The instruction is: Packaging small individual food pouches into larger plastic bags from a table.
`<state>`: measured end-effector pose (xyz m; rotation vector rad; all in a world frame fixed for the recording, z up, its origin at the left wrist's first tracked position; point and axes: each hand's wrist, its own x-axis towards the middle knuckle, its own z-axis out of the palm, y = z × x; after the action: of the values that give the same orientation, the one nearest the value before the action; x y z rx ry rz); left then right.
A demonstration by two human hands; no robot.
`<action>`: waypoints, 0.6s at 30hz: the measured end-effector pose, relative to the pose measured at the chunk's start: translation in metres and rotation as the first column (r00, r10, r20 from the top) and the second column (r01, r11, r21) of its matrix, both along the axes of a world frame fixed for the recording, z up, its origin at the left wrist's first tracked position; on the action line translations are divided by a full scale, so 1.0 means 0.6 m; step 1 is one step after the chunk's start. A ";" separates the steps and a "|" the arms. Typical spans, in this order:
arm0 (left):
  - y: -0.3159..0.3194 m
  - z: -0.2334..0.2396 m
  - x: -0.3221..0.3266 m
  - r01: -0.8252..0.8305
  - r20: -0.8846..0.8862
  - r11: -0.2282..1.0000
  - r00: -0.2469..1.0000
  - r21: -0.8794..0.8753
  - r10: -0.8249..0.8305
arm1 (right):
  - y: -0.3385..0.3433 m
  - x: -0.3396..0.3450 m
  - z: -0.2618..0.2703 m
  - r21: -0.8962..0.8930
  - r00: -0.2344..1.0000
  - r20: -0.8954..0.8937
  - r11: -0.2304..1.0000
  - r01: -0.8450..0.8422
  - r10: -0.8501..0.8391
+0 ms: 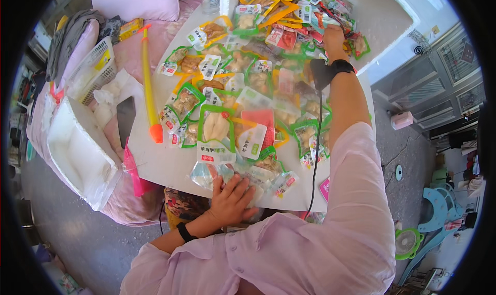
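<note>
Vacuum-packed snack pouches with green, orange and red edges lie spread over a white table (178,161). My left hand (232,198) rests with its fingers spread on clear plastic packs at the near edge. Just beyond it lies a green-edged pouch (216,134) with pale pieces of food inside. My right hand (334,35) reaches to the far right part of the heap, among red and green pouches; its fingertips are partly hidden, so its hold is unclear. A black device (322,73) sits at my right wrist, with a black cable running down over the pouches.
To the left are a yellow tube with orange ends (148,90), a dark smartphone (126,117), a white foam box (83,151) and a white plastic basket (101,76). A foam box wall (395,8) borders the heap at the upper right. Pink plastic (133,171) hangs at the table's left edge.
</note>
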<state>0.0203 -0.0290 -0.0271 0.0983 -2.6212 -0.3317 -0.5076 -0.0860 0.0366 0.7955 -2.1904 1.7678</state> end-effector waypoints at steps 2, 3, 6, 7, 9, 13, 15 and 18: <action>-0.004 -0.006 -0.005 -0.006 0.024 1.000 1.000 0.013 0.006 | 0.014 -0.016 0.000 -0.129 0.984 0.154 0.986 0.109 -0.089; -0.004 -0.007 -0.018 0.042 -0.005 0.999 0.999 0.022 -0.042 | 0.080 -0.095 0.012 -0.109 0.983 0.177 0.994 -0.031 0.050; -0.013 0.000 -0.009 -0.034 -0.005 0.999 0.999 0.017 0.034 | 0.070 0.070 0.052 0.227 0.922 -0.385 0.963 0.142 -0.045; -0.010 0.008 -0.032 0.051 -0.048 0.998 0.998 0.031 -0.050 | 0.154 -0.014 0.055 0.096 0.787 -0.590 0.952 0.291 -0.181; -0.020 0.012 -0.031 0.026 -0.059 0.999 0.998 0.026 -0.024 | 0.165 0.044 0.070 -0.129 0.994 -0.114 0.992 -0.016 0.001; -0.014 0.036 -0.037 -0.011 0.053 0.999 0.999 0.034 0.009 | 0.248 0.220 0.118 -0.206 0.997 0.061 0.978 -0.037 0.051; -0.006 0.047 -0.032 -0.008 0.073 0.999 0.997 0.041 0.005 | 0.300 0.285 0.121 -0.161 0.991 0.118 0.986 -0.035 0.055; 0.007 0.050 -0.017 -0.025 0.094 1.000 0.995 0.011 0.023 | 0.351 0.392 0.114 -0.115 0.968 0.250 0.993 -0.003 0.032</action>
<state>0.0104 -0.0247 0.0029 0.1529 -2.7090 -0.3428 -0.2723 0.1243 0.1050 0.5946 -2.2118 2.0829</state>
